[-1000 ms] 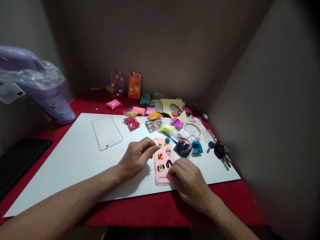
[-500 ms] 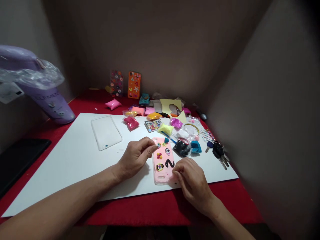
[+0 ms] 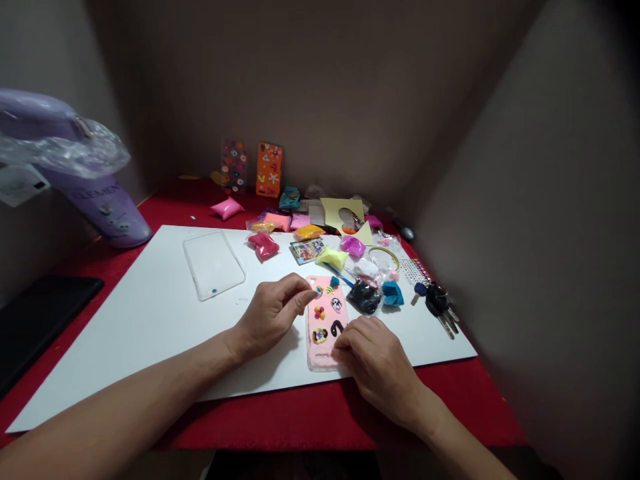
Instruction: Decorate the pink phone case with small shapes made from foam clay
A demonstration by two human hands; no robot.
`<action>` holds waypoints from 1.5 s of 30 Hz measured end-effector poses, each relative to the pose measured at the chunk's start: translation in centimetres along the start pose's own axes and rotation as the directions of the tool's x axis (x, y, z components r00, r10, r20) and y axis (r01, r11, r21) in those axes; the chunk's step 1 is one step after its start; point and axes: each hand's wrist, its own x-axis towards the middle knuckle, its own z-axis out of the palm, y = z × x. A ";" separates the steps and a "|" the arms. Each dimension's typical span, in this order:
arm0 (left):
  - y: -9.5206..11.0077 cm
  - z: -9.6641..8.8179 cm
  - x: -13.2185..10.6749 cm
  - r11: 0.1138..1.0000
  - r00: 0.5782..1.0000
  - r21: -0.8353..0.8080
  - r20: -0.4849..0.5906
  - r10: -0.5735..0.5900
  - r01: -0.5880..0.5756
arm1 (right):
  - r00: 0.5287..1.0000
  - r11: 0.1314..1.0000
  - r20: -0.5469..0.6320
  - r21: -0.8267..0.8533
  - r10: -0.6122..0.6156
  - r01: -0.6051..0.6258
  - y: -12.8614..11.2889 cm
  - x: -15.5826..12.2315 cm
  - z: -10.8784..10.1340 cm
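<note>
A pink phone case (image 3: 325, 342) lies on the white board (image 3: 150, 333), decorated with small clay shapes. Among them are a flower (image 3: 319, 312), a black-and-white round piece (image 3: 337, 305) and a black curved piece (image 3: 337, 328). At the case's upper left edge my left hand (image 3: 280, 310) is closed in a pinch; whatever its fingertips hold is too small to make out. My right hand (image 3: 375, 363) is pinched over the lower right of the case, its fingertips low by the surface and partly covering the black curve. What they grip is hidden.
Several clay packets, such as a red one (image 3: 263, 245) and a black one (image 3: 365, 297), lie beyond the case. A clear phone case (image 3: 214, 265) rests left, keys (image 3: 437, 300) right. A purple tumbler (image 3: 110, 207) and a black tablet-like slab (image 3: 45, 320) stand at far left.
My right hand has shifted slightly left over the lower part of the pink case, now covering part of the black curve. My left hand stays in place.
</note>
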 end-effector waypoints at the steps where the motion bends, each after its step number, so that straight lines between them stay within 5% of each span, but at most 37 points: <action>1: 0.0 0.0 0.0 1.000 1.000 0.001 0.000 0.001 -0.001 | 1.000 1.000 0.009 -0.011 -0.005 0.005 0.0 0.0 0.0; 11: 0.0 -0.1 0.0 1.000 1.000 0.007 0.010 -0.003 0.003 | 0.994 0.990 0.104 -0.131 -0.030 0.044 -0.4 0.6 -0.3; 16: -0.1 -0.1 0.0 1.000 1.000 0.006 0.005 -0.002 0.002 | 0.999 0.993 0.029 -0.107 -0.039 0.042 -0.3 0.2 0.3; 26: -0.1 -0.1 0.0 1.000 1.000 0.010 0.009 -0.016 0.016 | 0.977 0.998 -0.210 0.061 0.026 -0.014 0.0 -0.6 0.1; 38: -0.2 -0.3 0.0 1.000 1.000 0.016 -0.001 -0.008 0.008 | 0.962 0.830 -0.162 0.549 0.219 -0.097 0.0 4.1 -2.7; 45: -0.2 -0.4 0.1 0.999 0.999 0.024 -0.003 -0.043 0.043 | 0.965 0.746 -0.052 0.645 0.257 -0.164 1.6 5.2 -1.5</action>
